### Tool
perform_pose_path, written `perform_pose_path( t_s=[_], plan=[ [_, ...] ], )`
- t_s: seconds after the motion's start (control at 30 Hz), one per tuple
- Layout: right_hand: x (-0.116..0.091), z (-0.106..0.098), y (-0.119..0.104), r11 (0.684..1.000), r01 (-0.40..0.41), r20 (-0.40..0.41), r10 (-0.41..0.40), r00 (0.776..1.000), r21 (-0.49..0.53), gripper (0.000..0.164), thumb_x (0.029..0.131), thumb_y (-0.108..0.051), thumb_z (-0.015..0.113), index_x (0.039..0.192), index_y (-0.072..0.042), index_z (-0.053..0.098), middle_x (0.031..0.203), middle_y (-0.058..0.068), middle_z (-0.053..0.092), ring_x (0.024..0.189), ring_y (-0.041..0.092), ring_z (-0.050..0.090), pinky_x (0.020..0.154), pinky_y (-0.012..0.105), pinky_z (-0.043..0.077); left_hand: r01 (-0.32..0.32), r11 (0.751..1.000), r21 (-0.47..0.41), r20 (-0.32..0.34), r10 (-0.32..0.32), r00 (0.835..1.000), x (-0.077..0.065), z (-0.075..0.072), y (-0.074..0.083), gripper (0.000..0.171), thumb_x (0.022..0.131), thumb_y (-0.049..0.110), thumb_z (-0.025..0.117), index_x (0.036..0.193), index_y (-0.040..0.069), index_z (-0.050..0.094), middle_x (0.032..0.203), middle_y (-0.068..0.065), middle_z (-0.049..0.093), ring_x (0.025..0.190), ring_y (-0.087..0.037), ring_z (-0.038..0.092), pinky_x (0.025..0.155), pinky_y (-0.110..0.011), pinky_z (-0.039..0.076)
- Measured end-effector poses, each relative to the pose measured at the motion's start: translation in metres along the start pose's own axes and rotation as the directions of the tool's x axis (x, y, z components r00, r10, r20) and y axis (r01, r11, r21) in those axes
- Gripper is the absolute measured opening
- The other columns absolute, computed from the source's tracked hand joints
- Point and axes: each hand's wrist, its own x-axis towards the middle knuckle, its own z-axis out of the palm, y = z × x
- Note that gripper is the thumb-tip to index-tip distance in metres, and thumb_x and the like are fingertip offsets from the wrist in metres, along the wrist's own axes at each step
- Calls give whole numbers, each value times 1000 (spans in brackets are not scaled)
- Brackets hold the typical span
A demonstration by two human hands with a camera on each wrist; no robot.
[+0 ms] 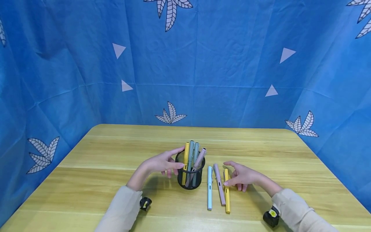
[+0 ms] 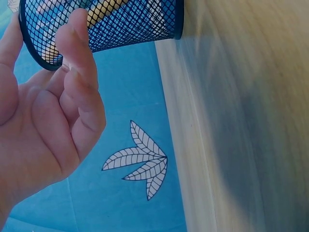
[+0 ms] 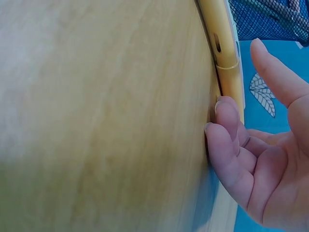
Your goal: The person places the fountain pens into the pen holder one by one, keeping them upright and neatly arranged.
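A black mesh pen holder (image 1: pixel 189 185) stands upright with several capped pens in it: a yellow one (image 1: pixel 186 153), grey-green ones (image 1: pixel 191 151) and a lilac one (image 1: pixel 200 158). My left hand (image 1: pixel 162 162) holds it from the left, index finger along the back rim and thumb at the near side. Three pens lie to its right: light blue (image 1: pixel 209 190), lilac (image 1: pixel 219 187) and yellow (image 1: pixel 227 196). Over the yellow one my right hand (image 1: pixel 242 175) spreads thumb and index finger, with nothing gripped. In the right wrist view its lower fingers (image 3: pixel 231 150) are bent beside that yellow pen (image 3: pixel 227 43).
The wooden table (image 1: pixel 116 141) ends at a blue curtain (image 1: pixel 220 64) with white leaf prints, which hangs behind it and along both sides. Each wrist wears a small black device, one at the left sleeve (image 1: pixel 145 203) and another at the right (image 1: pixel 271 217).
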Motion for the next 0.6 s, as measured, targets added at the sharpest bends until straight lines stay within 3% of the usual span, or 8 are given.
perform_pose_path(
  t_s=[0.6],
  plan=[
    [1,7,-5,996,-45,-69,40,997,-75,81,72,-25,75,132,4,30,60,8,53,40,13,48,40,29,45,-4,1000,13,0,4,1000,0,0,1,71,89,34,55,145,24,13,74,-14,62,51,-19,55,45,-28,39]
  ],
)
